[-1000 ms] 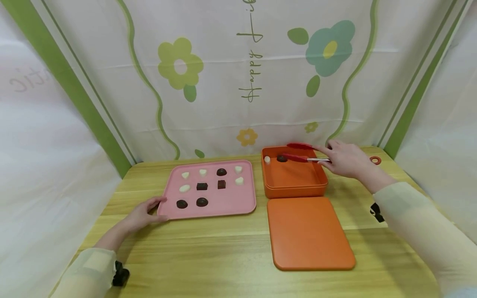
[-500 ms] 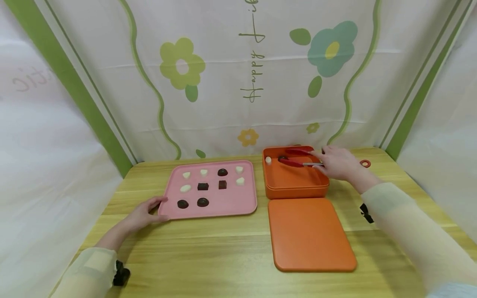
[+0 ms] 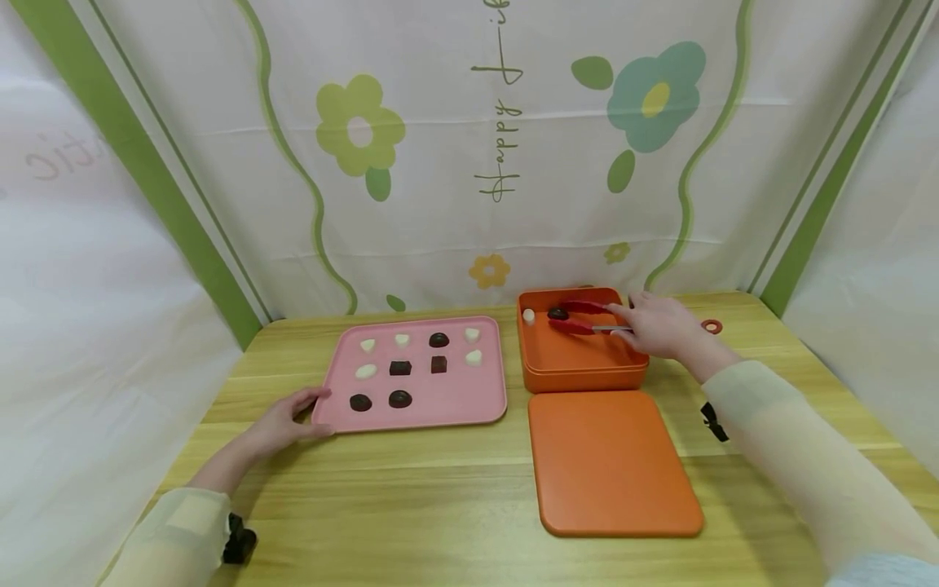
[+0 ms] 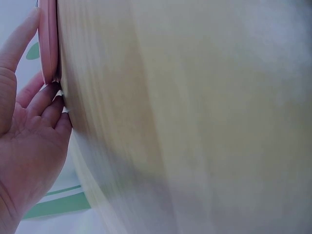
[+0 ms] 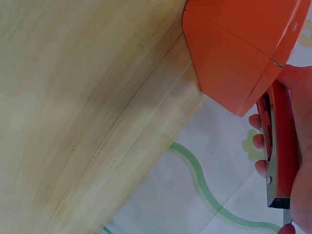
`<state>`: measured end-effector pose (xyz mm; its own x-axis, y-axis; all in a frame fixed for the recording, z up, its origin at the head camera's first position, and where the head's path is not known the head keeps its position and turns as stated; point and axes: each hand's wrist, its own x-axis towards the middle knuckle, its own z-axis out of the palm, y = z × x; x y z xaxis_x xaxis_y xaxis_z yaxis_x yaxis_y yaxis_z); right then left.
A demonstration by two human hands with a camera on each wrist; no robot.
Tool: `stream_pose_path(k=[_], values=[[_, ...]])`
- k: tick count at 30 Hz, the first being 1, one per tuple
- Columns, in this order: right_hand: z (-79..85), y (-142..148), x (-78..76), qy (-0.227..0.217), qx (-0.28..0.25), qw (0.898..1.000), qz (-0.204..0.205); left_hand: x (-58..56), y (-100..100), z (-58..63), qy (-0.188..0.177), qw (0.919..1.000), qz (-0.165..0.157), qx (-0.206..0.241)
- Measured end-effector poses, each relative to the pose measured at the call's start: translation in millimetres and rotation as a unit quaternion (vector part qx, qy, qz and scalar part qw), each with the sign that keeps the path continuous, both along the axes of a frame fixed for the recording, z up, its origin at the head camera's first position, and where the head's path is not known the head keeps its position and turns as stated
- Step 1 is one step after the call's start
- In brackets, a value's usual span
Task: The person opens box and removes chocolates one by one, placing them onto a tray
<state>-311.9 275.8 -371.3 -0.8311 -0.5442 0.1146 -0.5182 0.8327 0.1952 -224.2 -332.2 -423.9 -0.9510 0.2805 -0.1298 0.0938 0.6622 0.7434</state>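
In the head view my left hand grips the left edge of a pink tray, which bears several white and dark chocolates. The left wrist view has the tray's rim between thumb and fingers. My right hand holds red-tipped tongs inside an orange box. Their tips stand apart, just right of a dark round chocolate; whether they touch it I cannot tell. A small white chocolate lies near the box's left wall. In the right wrist view my fingers wrap the tongs' red handle.
An orange lid lies flat on the wooden table, in front of the box. Behind the table hangs a printed curtain, close to the box's back wall. More white cloth hangs at the sides.
My right hand has moved left and slightly nearer, bringing the tongs lower into the box. The tongs' tips have come closer together. My left hand stays at the tray.
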Motion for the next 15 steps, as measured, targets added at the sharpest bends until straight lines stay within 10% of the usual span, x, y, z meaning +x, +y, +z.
stream_pose_path(k=[15], values=[[-3.9, -1.6, 6.3, 0.008, -0.014, 1.0, 0.015, -2.3, -2.1, -3.5, 0.006, 0.9999, -0.002, -0.011]])
